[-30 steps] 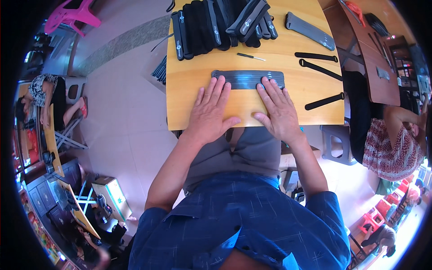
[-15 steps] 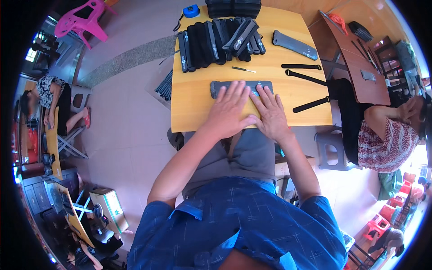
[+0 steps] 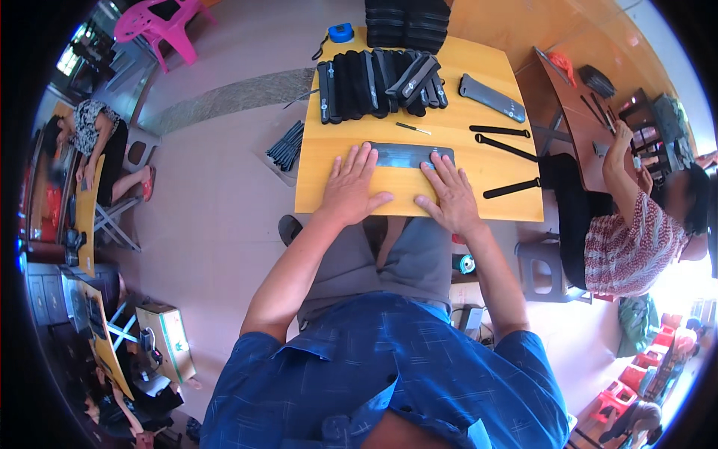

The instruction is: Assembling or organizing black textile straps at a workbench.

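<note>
Yellow table (image 3: 493, 168), dark strip (image 3: 402, 156) partly beneath hands (image 3: 346, 188) (image 3: 455, 198)

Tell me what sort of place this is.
Probably a shared indoor workroom: a wooden table bears a row of black-and-grey pieces and loose black straps, a person in a patterned top sits at a brown table on the right, and a pink plastic chair stands nearby.

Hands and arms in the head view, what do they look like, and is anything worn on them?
The left hand and right hand are bare, with no gloves or watch visible. The forearms are uncovered too. Short sleeves cover the upper arms, part of a dark blue shirt patterned with thin, pale crossing lines.
</note>
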The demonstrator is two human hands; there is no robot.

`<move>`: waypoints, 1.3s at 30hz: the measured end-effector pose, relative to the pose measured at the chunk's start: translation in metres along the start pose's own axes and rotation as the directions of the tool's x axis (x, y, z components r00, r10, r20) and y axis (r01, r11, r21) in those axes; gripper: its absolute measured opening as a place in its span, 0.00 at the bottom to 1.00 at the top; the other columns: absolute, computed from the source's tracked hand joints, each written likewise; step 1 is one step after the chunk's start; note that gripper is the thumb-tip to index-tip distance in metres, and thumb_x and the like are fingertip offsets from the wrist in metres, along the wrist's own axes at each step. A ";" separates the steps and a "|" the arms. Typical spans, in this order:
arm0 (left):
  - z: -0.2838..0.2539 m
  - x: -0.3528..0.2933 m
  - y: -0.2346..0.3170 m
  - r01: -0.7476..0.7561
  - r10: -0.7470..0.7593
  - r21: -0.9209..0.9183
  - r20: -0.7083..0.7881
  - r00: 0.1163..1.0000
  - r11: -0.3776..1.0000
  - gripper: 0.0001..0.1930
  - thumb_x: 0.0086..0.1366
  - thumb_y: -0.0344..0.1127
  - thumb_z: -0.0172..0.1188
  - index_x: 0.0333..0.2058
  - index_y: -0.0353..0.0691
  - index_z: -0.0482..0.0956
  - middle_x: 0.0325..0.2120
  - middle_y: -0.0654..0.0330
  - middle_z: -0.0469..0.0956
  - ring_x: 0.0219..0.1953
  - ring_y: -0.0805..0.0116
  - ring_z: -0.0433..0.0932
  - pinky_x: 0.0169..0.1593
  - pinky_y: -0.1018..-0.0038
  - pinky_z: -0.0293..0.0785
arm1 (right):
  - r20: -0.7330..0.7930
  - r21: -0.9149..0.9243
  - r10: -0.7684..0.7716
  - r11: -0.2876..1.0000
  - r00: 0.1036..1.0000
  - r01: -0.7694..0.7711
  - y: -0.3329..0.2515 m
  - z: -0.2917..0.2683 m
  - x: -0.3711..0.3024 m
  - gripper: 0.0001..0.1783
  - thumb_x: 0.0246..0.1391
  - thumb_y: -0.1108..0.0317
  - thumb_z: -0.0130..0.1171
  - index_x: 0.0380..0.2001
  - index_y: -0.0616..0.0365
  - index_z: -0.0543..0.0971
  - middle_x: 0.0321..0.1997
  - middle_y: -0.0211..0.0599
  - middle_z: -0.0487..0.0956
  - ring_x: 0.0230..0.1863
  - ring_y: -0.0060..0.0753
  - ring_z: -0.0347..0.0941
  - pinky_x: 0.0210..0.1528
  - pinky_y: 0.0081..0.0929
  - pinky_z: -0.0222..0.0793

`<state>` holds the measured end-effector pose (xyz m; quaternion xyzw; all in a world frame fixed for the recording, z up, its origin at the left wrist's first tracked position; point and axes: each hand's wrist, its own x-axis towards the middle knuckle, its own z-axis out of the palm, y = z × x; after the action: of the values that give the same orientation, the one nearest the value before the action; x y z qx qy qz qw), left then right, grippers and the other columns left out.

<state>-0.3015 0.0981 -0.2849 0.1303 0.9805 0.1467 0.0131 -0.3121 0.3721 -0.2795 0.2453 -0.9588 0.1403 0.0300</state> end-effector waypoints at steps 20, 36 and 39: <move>0.006 -0.010 -0.002 0.070 -0.070 0.010 -0.031 0.997 0.997 0.53 0.66 0.69 0.57 0.77 0.39 0.50 0.79 0.54 0.48 0.80 0.47 0.40 0.78 0.43 0.36 | 0.072 0.025 -0.197 0.980 0.978 0.196 -0.037 0.023 0.040 0.49 0.66 0.31 0.48 0.78 0.54 0.57 0.84 0.44 0.50 0.84 0.47 0.41 0.82 0.54 0.38; -0.002 -0.005 0.007 0.106 -0.106 -0.003 -0.010 0.994 0.994 0.54 0.66 0.70 0.56 0.77 0.39 0.50 0.79 0.53 0.48 0.81 0.48 0.40 0.79 0.45 0.35 | 0.077 -0.162 0.114 0.982 0.991 -0.100 0.028 -0.003 -0.017 0.51 0.66 0.29 0.46 0.79 0.55 0.54 0.85 0.41 0.48 0.85 0.47 0.40 0.81 0.56 0.42; -0.001 -0.007 0.008 0.100 -0.100 0.009 -0.007 0.995 0.995 0.53 0.66 0.69 0.58 0.77 0.38 0.49 0.78 0.52 0.49 0.80 0.47 0.40 0.79 0.45 0.35 | 0.052 -0.159 0.166 0.975 0.985 -0.155 0.035 -0.008 -0.025 0.51 0.67 0.31 0.47 0.78 0.58 0.55 0.84 0.44 0.50 0.84 0.49 0.41 0.81 0.57 0.42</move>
<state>-0.2932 0.1032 -0.2819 0.0805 0.9865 0.1415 0.0167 -0.3071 0.4156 -0.2845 0.1684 -0.9839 0.0597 0.0061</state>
